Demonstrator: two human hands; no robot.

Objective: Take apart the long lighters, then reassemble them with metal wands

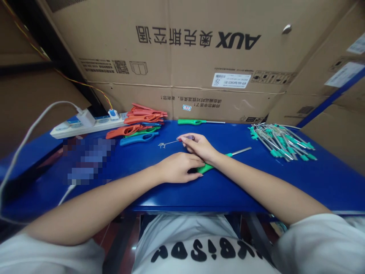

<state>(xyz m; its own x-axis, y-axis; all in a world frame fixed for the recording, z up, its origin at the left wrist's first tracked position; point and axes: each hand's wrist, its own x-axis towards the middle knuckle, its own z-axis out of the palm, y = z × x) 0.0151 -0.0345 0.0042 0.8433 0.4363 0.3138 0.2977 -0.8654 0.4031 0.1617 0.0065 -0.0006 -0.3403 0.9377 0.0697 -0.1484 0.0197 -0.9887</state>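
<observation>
My left hand (pixel 180 167) lies low over the blue table, its fingers closed on the green handle of a long-nosed lighter (pixel 207 168). The lighter's metal tube points right, beyond my right wrist. Just above, my right hand (pixel 199 146) grips a small screwdriver (pixel 172 142) with a purplish handle, partly hidden by the fingers. Its thin shaft points left, and the tip is at a little cluster of small metal screws (pixel 162 145). Whether the screws cling to the tip or lie on the table I cannot tell.
Orange, blue and green lighter handles (pixel 139 123) are heaped at the back left beside a white power strip (pixel 102 123). Another green lighter (pixel 192 122) lies by the cardboard wall (pixel 182 72). Metal tubes with green parts (pixel 282 140) are piled right. A white cable (pixel 31 129) hangs left.
</observation>
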